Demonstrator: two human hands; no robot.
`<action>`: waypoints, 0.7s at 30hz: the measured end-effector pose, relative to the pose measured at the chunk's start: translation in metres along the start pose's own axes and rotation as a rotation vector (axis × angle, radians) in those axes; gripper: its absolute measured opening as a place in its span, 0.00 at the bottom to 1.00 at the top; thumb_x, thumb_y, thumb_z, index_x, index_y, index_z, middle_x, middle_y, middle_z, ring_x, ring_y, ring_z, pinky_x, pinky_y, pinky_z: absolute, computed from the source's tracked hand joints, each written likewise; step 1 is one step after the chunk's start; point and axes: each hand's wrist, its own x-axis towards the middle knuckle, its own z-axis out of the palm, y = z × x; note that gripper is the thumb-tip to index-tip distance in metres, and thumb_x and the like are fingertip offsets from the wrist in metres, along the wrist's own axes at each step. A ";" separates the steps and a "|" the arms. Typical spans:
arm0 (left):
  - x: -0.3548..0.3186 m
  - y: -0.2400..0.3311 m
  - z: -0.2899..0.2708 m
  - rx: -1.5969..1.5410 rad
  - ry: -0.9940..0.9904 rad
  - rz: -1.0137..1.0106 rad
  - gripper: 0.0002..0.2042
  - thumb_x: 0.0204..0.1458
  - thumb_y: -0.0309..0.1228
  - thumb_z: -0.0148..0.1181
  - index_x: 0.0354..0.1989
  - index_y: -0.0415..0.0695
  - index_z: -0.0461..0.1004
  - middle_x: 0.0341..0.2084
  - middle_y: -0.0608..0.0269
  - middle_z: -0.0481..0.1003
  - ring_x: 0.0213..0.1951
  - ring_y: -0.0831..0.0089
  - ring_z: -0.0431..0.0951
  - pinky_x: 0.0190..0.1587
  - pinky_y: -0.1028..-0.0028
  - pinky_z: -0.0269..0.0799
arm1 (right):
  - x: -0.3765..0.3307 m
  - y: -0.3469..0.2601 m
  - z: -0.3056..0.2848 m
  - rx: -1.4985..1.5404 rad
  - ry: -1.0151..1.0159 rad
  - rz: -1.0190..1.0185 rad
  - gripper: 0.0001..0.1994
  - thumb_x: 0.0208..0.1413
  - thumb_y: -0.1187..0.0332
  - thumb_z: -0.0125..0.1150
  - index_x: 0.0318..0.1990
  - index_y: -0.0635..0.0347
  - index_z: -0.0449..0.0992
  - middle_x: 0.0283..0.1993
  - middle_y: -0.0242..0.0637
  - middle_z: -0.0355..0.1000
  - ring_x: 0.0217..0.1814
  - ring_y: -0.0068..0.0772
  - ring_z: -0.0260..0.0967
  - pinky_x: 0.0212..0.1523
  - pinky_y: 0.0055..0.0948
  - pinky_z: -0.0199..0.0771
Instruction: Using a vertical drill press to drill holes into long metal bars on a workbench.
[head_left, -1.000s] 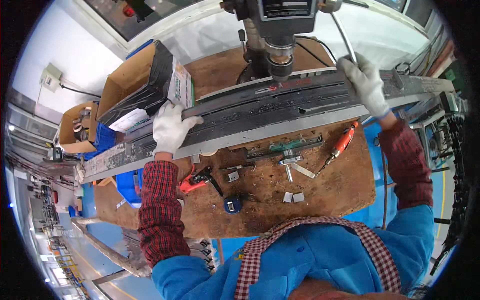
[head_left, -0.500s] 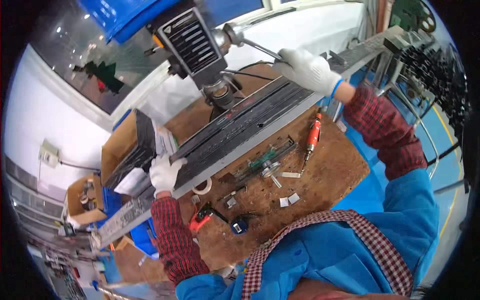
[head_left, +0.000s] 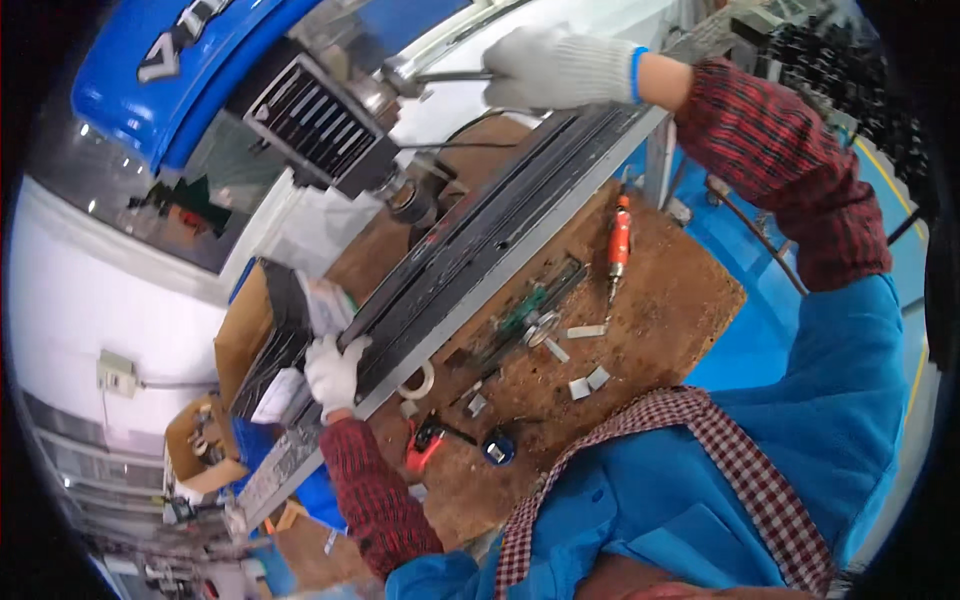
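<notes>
A long dark metal profile lies across a worn wooden bench under a drill press head. My left hand, in a white glove, grips the profile near its left part. My right hand, also gloved, is closed around the drill press's metal lever at the top of the view. The spindle hangs just above the profile.
On the bench lie an orange screwdriver, a red tool, a tape roll, a green-handled tool and small metal pieces. An open cardboard box stands at the left, another lower left. The floor is blue.
My head has tilted, so the view swung. My right hand left the profile's right end and now holds the drill press lever. My left hand stays on the profile.
</notes>
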 end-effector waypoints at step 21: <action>0.045 0.098 0.034 -0.157 0.408 -0.295 0.29 0.58 0.55 0.53 0.23 0.38 0.82 0.22 0.49 0.80 0.22 0.45 0.75 0.28 0.55 0.69 | 0.097 -0.009 0.234 0.913 0.364 0.009 0.12 0.64 0.57 0.58 0.38 0.56 0.75 0.26 0.30 0.69 0.23 0.30 0.63 0.28 0.30 0.66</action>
